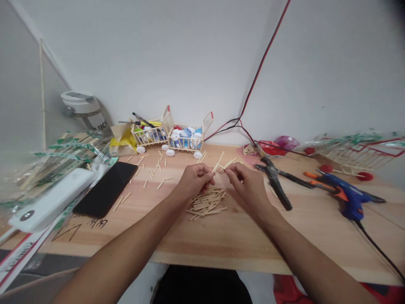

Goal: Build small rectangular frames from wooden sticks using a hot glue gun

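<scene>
Beside 1 stick pile (208, 202), left hand (196, 179) and right hand (247, 182) tight on sticks (218, 162).

"LUC" stands on the tumbler (91, 118) near the back left corner of the bench (240, 247), and handwritten digits (97, 223), seemingly ending "47", near its front left.

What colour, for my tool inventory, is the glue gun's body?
Glue gun's body: blue, best seen in the head view.

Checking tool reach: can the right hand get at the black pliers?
Likely yes: the black pliers lie beside the right hand, nothing bulky between, though it seems to be pinching thin sticks.
</scene>
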A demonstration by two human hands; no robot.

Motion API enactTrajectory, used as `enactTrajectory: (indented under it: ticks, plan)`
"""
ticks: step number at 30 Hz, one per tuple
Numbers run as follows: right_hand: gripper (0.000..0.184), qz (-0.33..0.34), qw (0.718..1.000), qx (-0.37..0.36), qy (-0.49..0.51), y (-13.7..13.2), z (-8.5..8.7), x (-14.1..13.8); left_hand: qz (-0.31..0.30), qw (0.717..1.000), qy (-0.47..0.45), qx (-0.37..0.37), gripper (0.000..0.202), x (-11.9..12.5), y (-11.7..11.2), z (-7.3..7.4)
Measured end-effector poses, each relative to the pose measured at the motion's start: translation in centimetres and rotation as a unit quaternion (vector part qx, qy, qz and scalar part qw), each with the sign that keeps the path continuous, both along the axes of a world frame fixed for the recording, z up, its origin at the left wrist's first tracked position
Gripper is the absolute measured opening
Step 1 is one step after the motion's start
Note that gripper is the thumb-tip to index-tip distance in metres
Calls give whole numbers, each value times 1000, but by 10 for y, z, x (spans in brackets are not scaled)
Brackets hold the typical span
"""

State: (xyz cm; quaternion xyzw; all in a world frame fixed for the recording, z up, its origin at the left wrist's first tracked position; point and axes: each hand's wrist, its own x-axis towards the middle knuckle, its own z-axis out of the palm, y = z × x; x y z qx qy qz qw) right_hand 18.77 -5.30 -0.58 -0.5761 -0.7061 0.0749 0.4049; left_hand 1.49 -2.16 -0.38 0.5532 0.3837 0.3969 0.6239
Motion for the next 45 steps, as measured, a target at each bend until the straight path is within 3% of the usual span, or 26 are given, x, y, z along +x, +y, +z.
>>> enactTrajectory:
  ticks: [45]
  plan:
    - [21, 2, 1000, -1, 0, -1, 1, -1, -2, 1000, -12, 13, 18, 0, 0, -1]
